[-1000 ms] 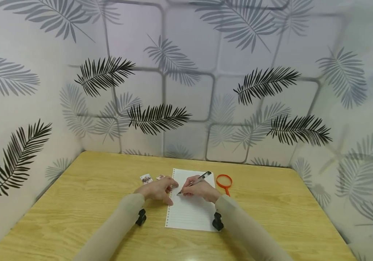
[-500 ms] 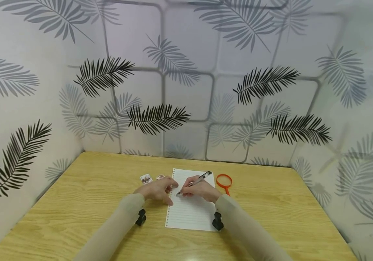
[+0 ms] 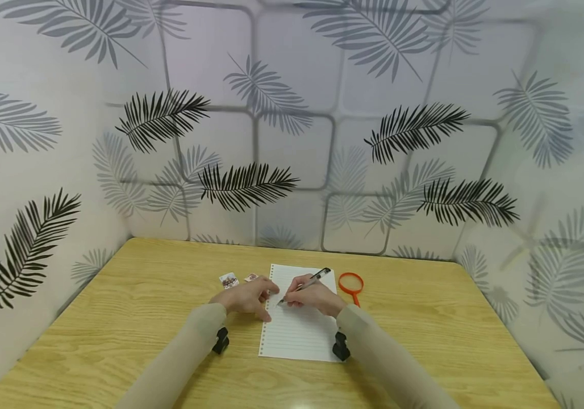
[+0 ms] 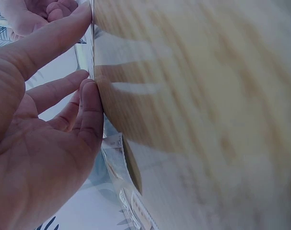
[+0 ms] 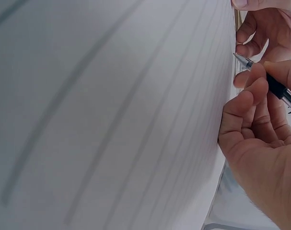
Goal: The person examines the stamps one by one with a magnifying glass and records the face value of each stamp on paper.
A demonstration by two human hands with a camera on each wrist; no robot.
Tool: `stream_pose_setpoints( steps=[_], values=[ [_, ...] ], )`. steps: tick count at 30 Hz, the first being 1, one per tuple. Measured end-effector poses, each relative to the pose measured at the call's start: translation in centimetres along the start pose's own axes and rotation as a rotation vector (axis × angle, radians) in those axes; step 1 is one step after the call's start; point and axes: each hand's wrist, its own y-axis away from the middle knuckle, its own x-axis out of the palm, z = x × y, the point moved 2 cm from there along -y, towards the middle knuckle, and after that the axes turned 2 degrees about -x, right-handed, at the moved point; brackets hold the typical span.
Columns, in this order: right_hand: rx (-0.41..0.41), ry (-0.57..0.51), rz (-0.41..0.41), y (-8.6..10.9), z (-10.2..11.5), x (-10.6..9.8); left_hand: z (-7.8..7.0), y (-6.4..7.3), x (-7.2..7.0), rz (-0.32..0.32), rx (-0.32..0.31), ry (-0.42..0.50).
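A sheet of lined paper (image 3: 299,338) with punched holes down its left edge lies on the wooden table. My right hand (image 3: 315,296) pinches a pen (image 3: 317,276) with a clear barrel and black grip. Its tip is right at the paper, in the upper left part of the sheet, as the right wrist view also shows the pen (image 5: 274,86) tilted over the lines. My left hand (image 3: 245,296) rests at the sheet's left edge, its fingers spread and gently bent. In the left wrist view the fingertips of the left hand (image 4: 49,115) touch down on the surface.
Beyond the left hand lie two small printed cards (image 3: 229,280), partly overlapped by the hand in the head view. An orange-red magnifying glass (image 3: 356,295) lies right of the paper. Behind the table (image 3: 118,318) stands a leaf-patterned wall (image 3: 292,147).
The pen tip shifts very slightly over the same spot on the paper. My left hand, the sheet, the cards and the magnifying glass stay where they were.
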Motion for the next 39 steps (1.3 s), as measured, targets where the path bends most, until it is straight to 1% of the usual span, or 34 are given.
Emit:
stream_pose_setpoints(
  steps=[6,12,19,24,33,39],
  values=[
    [-0.007,-0.016,-0.004,0.02,0.00,-0.17,0.11,-0.07,0.04,-0.005,-0.006,-0.003],
    [-0.004,-0.038,0.019,-0.13,-0.68,-0.30,0.16,0.06,0.27,0.002,-0.015,0.007],
    [-0.006,-0.026,0.015,-0.29,-0.66,-0.24,0.06,0.11,0.13,-0.004,-0.018,-0.018],
    [-0.006,-0.013,0.007,-0.29,-0.41,-0.30,-0.05,0.08,0.01,0.000,-0.023,-0.007],
    [-0.024,0.006,0.045,-0.10,-0.30,-0.22,-0.21,0.17,0.01,0.004,-0.032,0.004],
    [-0.014,0.015,0.020,-0.18,-0.34,-0.26,-0.16,0.11,-0.04,0.002,-0.028,-0.005]
  ],
)
